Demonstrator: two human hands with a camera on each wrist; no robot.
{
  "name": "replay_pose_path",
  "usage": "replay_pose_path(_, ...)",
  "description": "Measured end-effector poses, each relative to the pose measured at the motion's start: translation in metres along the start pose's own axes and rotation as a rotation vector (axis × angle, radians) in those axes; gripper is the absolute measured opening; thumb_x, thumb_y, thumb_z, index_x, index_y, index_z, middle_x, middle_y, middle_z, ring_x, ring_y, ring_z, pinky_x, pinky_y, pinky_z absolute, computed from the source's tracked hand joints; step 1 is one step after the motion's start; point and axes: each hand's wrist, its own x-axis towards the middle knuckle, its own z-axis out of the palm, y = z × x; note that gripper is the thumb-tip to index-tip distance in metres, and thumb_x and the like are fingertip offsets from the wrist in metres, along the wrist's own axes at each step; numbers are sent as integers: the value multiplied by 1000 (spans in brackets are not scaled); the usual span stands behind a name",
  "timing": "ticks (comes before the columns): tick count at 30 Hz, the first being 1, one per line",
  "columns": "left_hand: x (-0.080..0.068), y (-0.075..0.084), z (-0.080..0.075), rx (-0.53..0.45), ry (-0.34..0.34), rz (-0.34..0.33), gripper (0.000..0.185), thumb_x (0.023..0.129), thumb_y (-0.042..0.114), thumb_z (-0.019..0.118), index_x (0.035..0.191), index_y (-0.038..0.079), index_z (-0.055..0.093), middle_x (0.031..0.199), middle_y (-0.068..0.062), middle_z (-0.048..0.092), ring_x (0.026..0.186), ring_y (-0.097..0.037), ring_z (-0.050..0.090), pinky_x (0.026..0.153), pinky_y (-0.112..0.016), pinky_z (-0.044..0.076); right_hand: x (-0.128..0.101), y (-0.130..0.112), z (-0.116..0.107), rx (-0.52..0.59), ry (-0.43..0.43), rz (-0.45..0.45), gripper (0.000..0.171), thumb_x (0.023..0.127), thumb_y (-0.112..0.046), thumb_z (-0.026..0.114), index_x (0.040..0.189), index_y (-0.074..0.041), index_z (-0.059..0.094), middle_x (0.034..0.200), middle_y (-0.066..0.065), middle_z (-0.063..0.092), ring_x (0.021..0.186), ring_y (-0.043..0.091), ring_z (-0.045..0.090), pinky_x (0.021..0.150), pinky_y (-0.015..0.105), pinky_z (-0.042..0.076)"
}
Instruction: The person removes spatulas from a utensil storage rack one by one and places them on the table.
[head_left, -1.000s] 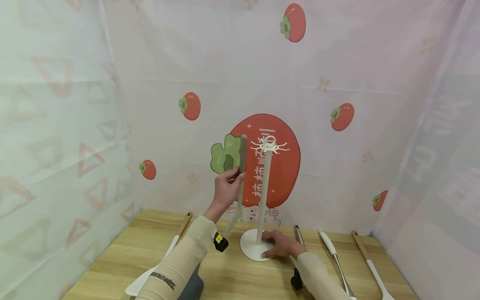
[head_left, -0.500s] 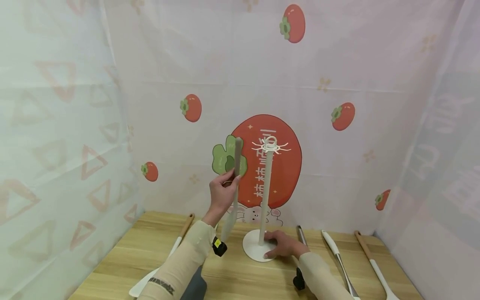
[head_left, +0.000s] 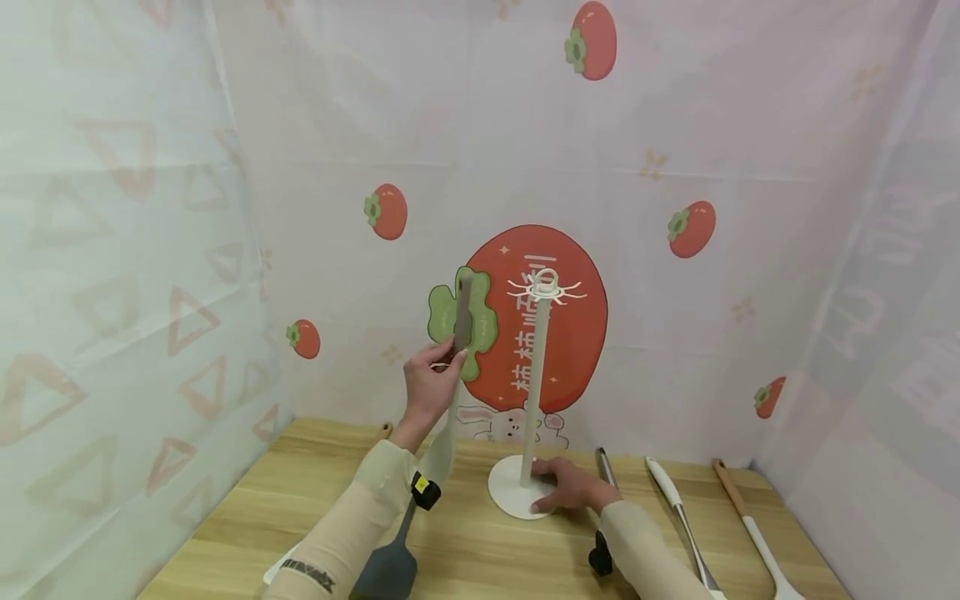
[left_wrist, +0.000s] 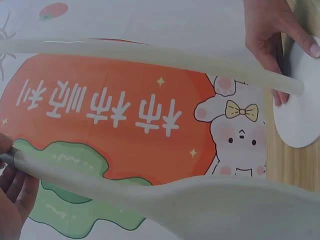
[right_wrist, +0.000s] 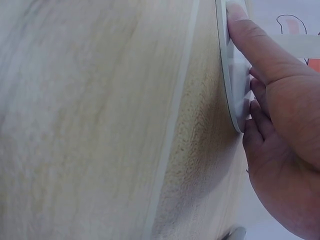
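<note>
Pinching a spatula [head_left: 456, 367] high, the left hand [head_left: 429, 385] could knock the stand [head_left: 537, 392] if the flat right hand [head_left: 564, 487] slips off its base.

Head camera looks forward and down from a distance at the white round-based utensil stand [head_left: 529, 392]. Both wrist cameras view it close up, sharing its base.
</note>
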Motion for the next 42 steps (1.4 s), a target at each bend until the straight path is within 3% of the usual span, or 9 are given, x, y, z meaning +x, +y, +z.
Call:
replay_pose_path(3, -2, 8, -7, 21, -12, -3, 29, 89, -7, 72, 116, -14, 69, 96, -31, 70, 80, -43, 71, 69, -28, 58, 0, 1, -1, 0, 5, -9, 67, 80, -29, 88, 137, -4, 63, 142, 16, 61, 133, 39, 52, 110, 60, 38)
replay_pose_path(6, -2, -10, -10, 28, -5, -11, 29, 89, -3, 74, 117, -9, 71, 93, -27, 71, 78, -39, 71, 67, -18, 55, 0, 0, -1, 5, 6, 1, 67, 79, -30, 89, 136, -5, 64, 142, 15, 61, 133, 39, 53, 110, 60, 38)
replay_pose_path(10, -1, -35, -15, 34, 18, -15, 30, 87, 1, 78, 116, -4, 74, 91, -22, 73, 74, -35, 72, 65, -13, 53, 0, -3, -2, 17, 3, 27, 66, 80, -31, 88, 137, -7, 64, 140, 13, 63, 130, 36, 54, 110, 60, 39)
replay_pose_path(19, -2, -44, -30, 74, 36, -4, 30, 84, -5, 77, 114, -7, 73, 89, -24, 72, 68, -26, 70, 62, -10, 51, -1, -6, -2, 7, -3, -16, 64, 81, -28, 88, 136, -7, 64, 138, 12, 64, 128, 34, 56, 109, 59, 40)
replay_pose_path(29, -2, -53, -44, 138, 51, 22, 27, 84, -4, 78, 110, -7, 75, 85, -23, 73, 66, -25, 69, 61, -9, 49, 0, -6, -1, 42, -13, 9, 62, 80, -27, 88, 135, -9, 66, 136, 11, 66, 124, 32, 57, 108, 61, 40)
replay_pose_path(42, -2, -55, -72, 198, 70, -35, 29, 85, -3, 78, 113, -5, 74, 87, -22, 73, 67, -21, 68, 59, -8, 48, -1, -7, -1, 38, -10, 30, 63, 80, -27, 88, 135, -8, 66, 135, 11, 66, 121, 30, 56, 107, 61, 40)
